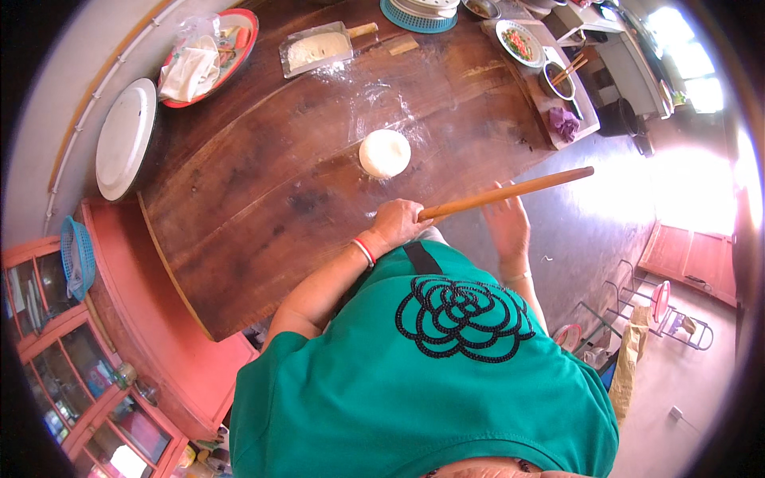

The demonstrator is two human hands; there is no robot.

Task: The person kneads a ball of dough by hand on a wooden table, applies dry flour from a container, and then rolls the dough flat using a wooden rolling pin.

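Observation:
My left hand (397, 224) grips one end of a long wooden rolling pin (541, 183), which slants up to the right above the table's near edge. My right hand (509, 230) is under the pin's middle with its fingers spread; whether it touches the pin I cannot tell. Just beyond my left hand, a smooth round ball of dough (385, 153) rests on the wooden tabletop (251, 197). Loose flour (382, 101) is dusted behind the dough. Farther back lies a metal scoop (317, 49) holding flour, its wooden handle pointing right.
At the back left are a red-rimmed basin (251, 45) with a cloth and a white enamel tray (125, 138) leaning by the wall. Back right, a board (588, 122) bears a plate of chopped vegetables (519, 45), a bowl with chopsticks (559, 80) and a purple cloth (563, 123).

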